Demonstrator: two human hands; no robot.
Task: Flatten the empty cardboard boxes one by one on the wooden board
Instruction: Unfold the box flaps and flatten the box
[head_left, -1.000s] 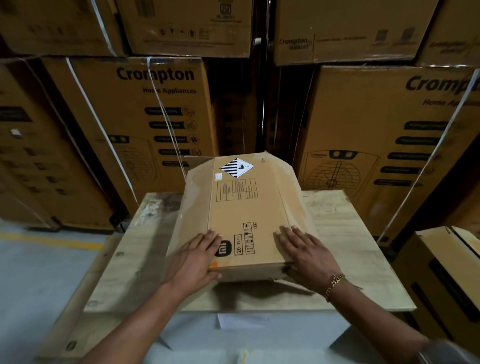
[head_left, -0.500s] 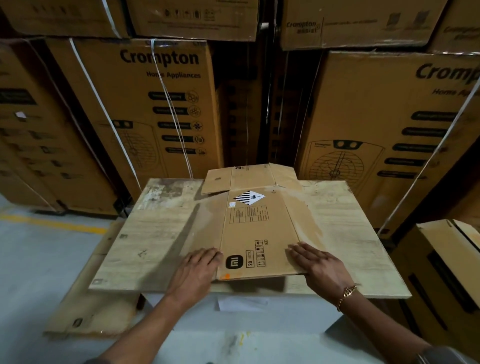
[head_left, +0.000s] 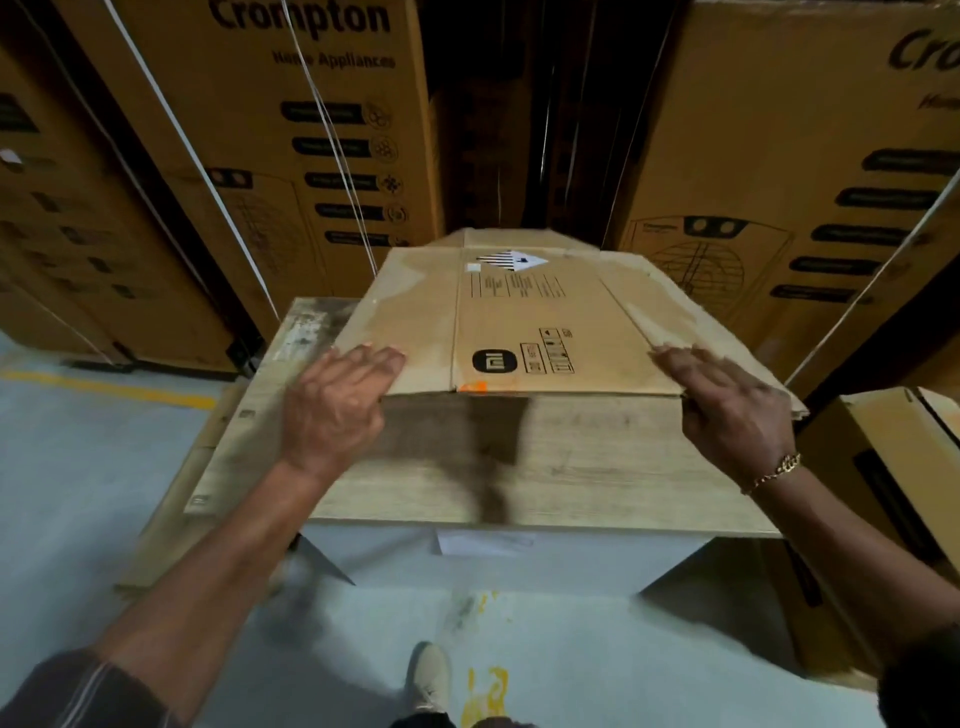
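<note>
Showing the cardboard box, collapsed flat, over the far half of the wooden board, its near edge raised. The left hand and right hand pinch its near corners, fingers flat on top. The sheet looks light and stiff but likely to flex at its creases, so wide corner holds suit it.

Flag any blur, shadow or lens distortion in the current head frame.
Head view: dim light, no glare; motion blur smears the dark shadow on the pale wooden board and softens the print on the flattened brown cardboard box; left hand and right hand look soft. Head view, edges: the wide lens tilts the stacked brown printed cartons outward.
</note>
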